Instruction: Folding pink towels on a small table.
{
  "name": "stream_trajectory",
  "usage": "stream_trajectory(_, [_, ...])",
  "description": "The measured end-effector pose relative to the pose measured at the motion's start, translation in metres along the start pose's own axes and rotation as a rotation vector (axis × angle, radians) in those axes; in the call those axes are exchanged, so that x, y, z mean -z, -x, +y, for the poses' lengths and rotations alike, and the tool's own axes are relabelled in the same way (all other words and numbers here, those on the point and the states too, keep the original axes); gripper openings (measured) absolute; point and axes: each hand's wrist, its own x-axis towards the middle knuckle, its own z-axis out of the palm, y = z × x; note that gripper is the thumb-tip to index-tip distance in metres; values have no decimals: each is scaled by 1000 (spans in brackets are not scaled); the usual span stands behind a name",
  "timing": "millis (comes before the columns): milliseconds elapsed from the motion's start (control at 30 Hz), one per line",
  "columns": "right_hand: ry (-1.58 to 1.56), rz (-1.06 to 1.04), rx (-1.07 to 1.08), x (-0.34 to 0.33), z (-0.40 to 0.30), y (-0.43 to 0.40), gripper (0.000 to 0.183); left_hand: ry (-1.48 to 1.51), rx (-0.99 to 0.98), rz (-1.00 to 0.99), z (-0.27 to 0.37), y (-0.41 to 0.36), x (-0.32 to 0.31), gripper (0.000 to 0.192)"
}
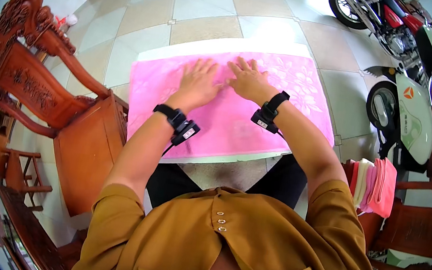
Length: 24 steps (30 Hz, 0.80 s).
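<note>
A pink towel (226,124) with a raised leaf-and-flower pattern lies spread flat over a small white table (228,49). The tabletop shows as a pale strip along the far edge and a thinner one along the near edge. My left hand (199,81) rests palm down on the towel, fingers apart and pointing away from me. Close to its right, my right hand (250,80) also lies flat on the cloth with its fingers spread. Neither hand grips anything. Each wrist wears a black strap with a small box.
A carved wooden armchair (81,149) stands close at the left. On the right, a stack of folded towels (374,186) sits on another wooden chair (414,229). Beyond it are a white-green scooter (417,117) and a red motorcycle (396,32). The floor (205,5) is tiled.
</note>
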Motion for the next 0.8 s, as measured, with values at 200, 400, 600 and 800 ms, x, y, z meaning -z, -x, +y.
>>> stream_trajectory(200, [90, -20, -207, 19, 31, -14, 69, 40, 29, 84, -26, -22, -16, 76])
stream_trajectory(400, [73, 16, -406, 11, 113, -27, 73, 23, 315, 48, -105, -1, 3, 72])
stream_trajectory(600, [606, -30, -79, -9, 217, -34, 70, 14, 459, 99, -175, 22, -14, 74])
stream_trajectory(800, [180, 248, -226, -13, 151, 14, 74, -87, 307, 251, -143, 56, -23, 78])
